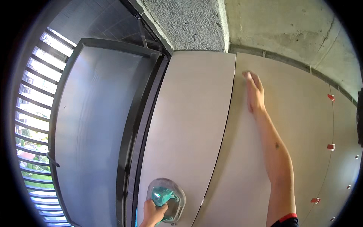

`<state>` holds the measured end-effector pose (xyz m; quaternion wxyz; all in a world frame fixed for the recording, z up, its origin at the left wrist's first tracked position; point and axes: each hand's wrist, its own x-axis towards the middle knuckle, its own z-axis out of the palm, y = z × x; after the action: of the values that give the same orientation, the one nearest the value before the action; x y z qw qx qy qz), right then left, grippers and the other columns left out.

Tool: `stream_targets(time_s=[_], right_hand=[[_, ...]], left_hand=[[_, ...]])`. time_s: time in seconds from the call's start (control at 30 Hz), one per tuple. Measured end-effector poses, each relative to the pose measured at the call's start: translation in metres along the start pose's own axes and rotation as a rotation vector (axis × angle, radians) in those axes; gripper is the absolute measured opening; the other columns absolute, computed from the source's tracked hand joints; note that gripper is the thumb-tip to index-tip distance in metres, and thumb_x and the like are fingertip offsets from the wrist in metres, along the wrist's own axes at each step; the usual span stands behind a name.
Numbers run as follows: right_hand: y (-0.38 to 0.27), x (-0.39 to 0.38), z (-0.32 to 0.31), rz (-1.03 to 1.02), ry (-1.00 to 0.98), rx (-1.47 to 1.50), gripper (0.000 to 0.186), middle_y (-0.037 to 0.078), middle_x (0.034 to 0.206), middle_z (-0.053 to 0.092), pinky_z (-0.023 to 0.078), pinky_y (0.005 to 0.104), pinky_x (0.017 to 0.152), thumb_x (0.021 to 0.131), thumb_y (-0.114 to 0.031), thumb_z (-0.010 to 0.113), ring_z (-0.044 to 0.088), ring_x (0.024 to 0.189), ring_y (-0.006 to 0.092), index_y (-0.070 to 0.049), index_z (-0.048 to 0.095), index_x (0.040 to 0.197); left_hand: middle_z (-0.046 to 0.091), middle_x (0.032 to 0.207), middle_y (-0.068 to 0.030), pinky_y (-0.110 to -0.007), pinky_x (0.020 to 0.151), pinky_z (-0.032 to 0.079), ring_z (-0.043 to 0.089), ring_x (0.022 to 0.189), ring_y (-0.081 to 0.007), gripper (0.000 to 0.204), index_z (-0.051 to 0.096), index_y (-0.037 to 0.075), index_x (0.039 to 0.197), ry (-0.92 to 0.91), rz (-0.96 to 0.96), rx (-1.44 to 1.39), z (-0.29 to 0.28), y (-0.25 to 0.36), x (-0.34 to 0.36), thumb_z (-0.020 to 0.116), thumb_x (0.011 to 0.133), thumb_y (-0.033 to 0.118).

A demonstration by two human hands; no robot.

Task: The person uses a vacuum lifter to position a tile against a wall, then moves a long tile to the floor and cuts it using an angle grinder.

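Observation:
My left hand (153, 212) grips the handle of a teal power tool (163, 196) with a clear oval base, low on a narrow pale tile panel (189, 106). Higher up, my right hand (255, 90) is at a wider pale panel (304, 125), fingers stretched upward, a little right of the thin dark seam between the two panels. Whether it presses on the surface or hovers just off it, I cannot tell.
A frosted-glass window in a dark frame (98, 113) stands open at the left, with a slatted railing (36, 90) and greenery beyond. Rough concrete (189, 26) borders the panels' top. Several red clips (331, 146) sit along a seam at the right.

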<state>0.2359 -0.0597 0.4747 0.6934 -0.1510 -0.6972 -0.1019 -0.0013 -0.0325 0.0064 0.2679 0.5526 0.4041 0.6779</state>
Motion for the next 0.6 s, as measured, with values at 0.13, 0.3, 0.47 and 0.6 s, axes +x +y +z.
stream_targets(time_s=[0.13,0.3,0.47,0.6], right_hand=[[-0.005,-0.079,-0.011,0.006,-0.001,-0.006,0.048,0.009,0.114,0.06,0.042,0.0321,0.101,0.098,-0.039,0.061,0.055,0.111,0.0163,0.001,0.055,0.123],[-0.028,-0.157,0.006,0.389,-0.279,0.144,0.046,0.004,0.098,0.061,0.048,0.0287,0.085,0.098,-0.044,0.06,0.055,0.091,0.0109,0.0,0.058,0.114],[-0.031,-0.184,0.045,0.473,-0.176,0.102,0.045,0.009,0.108,0.067,0.048,0.0334,0.09,0.094,-0.033,0.067,0.06,0.098,0.0167,0.003,0.06,0.119],[-0.018,-0.173,0.062,0.589,-0.218,0.291,0.051,0.016,0.134,0.056,0.035,0.0405,0.112,0.098,-0.033,0.06,0.048,0.13,0.0248,0.001,0.051,0.136]], left_hand=[[0.066,0.058,-0.0089,-0.034,0.053,0.049,0.065,0.054,-0.0179,0.017,0.072,0.001,0.077,0.009,-0.024,0.017,-0.003,0.008,-0.002,0.069,0.076,0.018],[0.065,0.057,-0.0092,-0.034,0.052,0.049,0.063,0.052,-0.0172,0.018,0.069,-0.001,0.072,0.014,-0.029,-0.016,-0.01,0.004,-0.015,0.07,0.077,0.017],[0.065,0.06,-0.0055,-0.031,0.054,0.048,0.062,0.057,-0.0121,0.015,0.067,0.001,0.075,0.018,-0.066,0.066,-0.007,0.026,-0.012,0.071,0.079,0.014],[0.062,0.067,-0.0021,-0.028,0.051,0.043,0.055,0.053,-0.0107,0.007,0.066,0.0,0.081,0.026,-0.028,-0.112,-0.015,0.021,-0.002,0.07,0.081,0.006]])
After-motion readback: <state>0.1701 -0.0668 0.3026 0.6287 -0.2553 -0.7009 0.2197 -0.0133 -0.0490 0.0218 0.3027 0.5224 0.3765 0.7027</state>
